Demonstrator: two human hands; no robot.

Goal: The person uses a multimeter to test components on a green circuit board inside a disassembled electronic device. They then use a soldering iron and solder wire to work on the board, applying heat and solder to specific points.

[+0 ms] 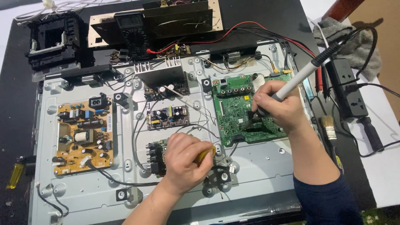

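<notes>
A person's right hand [277, 109] is curled tightly around the pale grip of a soldering iron [296, 81], held like a pen, with its dark tip resting on the green circuit board [233, 114] directly beneath the fingers. The board is crowded with small parts and has a row of round sockets along its far edge. A black cord runs from the iron's far end, away from the hand. The left hand [183, 160] is closed in a loose fist around a yellow handle [205, 155], only its end showing past the fingers; the rest of the tool is hidden. This hand rests on a grey metal panel [258, 171], just beside a small dark board [156, 156] with round sockets.
</notes>
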